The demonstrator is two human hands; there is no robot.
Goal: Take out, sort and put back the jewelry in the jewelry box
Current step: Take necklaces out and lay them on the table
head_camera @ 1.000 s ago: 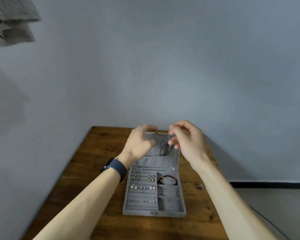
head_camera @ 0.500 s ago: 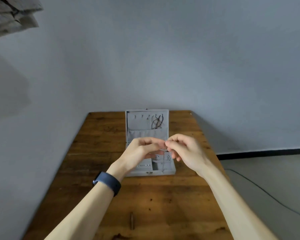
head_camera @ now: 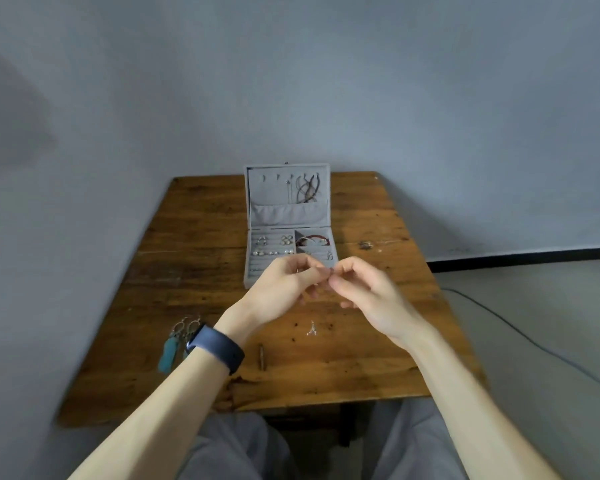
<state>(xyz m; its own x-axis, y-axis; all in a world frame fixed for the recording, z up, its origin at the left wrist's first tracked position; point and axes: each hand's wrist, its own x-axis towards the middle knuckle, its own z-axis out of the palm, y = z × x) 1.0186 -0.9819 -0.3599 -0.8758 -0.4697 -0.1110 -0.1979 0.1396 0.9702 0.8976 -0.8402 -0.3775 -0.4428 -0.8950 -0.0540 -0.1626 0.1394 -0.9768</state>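
Note:
The grey jewelry box [head_camera: 248, 216] stands open at the back middle of the wooden table [head_camera: 194, 265]. Its lid holds dark cords [head_camera: 308, 190] on hooks. Its tray holds rings and pearl earrings [head_camera: 272, 252] and a red bracelet [head_camera: 312, 240]. In front of the box my left hand [head_camera: 284, 289] and my right hand [head_camera: 362, 292] meet fingertip to fingertip and pinch a very thin necklace [head_camera: 329, 270]. The chain itself is barely visible. Its small silvery pendant [head_camera: 311, 330] shows below the hands, near the tabletop.
A pair of silver earrings with teal drops [head_camera: 174, 344] lies on the table at the left, beside my left wrist with its dark band [head_camera: 219, 348]. A small dark sliver [head_camera: 262, 356] lies near the front. A cable [head_camera: 534, 344] runs over the floor at the right.
Both hands have come back from the lid toward me, holding the thin necklace between them. The view has tilted down, so the table front, the teal earrings and my lap now show.

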